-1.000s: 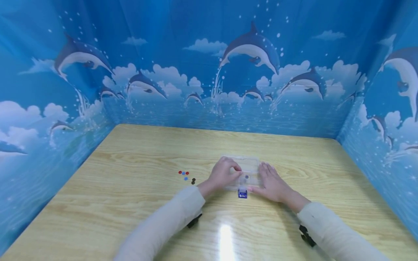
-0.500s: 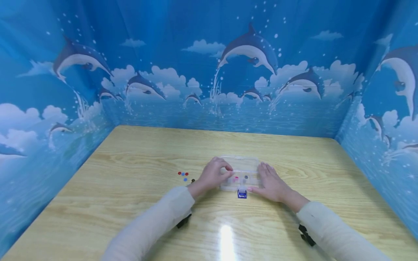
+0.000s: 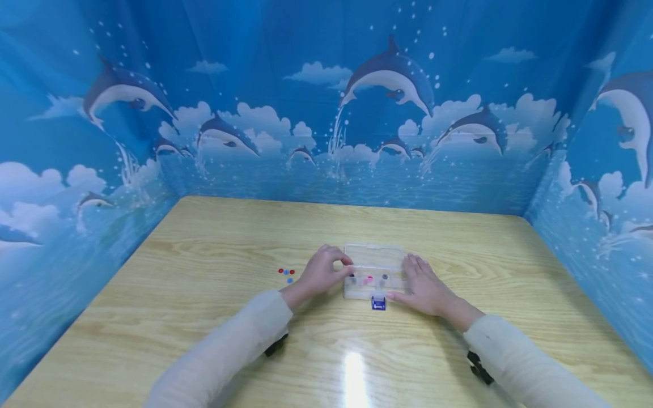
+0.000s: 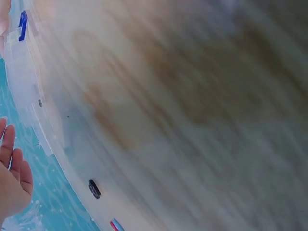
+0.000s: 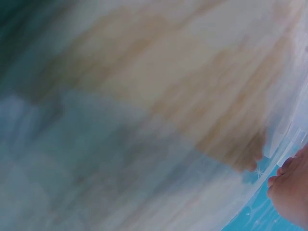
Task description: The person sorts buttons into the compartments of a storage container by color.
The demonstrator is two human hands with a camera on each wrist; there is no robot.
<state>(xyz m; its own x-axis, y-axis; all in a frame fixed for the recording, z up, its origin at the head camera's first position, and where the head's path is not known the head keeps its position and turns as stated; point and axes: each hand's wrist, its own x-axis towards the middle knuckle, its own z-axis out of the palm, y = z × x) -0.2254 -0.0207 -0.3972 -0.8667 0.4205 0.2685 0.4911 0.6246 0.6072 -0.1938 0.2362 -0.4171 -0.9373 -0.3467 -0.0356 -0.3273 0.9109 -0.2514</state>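
Note:
A clear plastic box [image 3: 374, 255] lies on the table with its lid folded back and a blue latch [image 3: 378, 303] at its front. Inside are a pink piece [image 3: 369, 279] and a small dark disc [image 3: 385, 277]; another dark spot [image 3: 352, 275] shows at the left end. My left hand [image 3: 321, 272] hovers at the box's left edge, thumb and forefinger loosely curved with nothing visible between them. Fingers outstretched, my right hand [image 3: 425, 289] rests against the right side of the box. In the left wrist view, a black disc [image 4: 95, 189] lies on the table near my left hand.
To the left of the box, small red discs [image 3: 281, 271] and blue discs [image 3: 290, 280] are scattered on the wooden table [image 3: 229, 243]. A dolphin-printed curtain [image 3: 265, 164] walls in the back and both sides.
My left hand has shifted leftward from over the box to its left edge, uncovering the pink piece and then the dark spot. It now hides the black discs. My right hand stays put.

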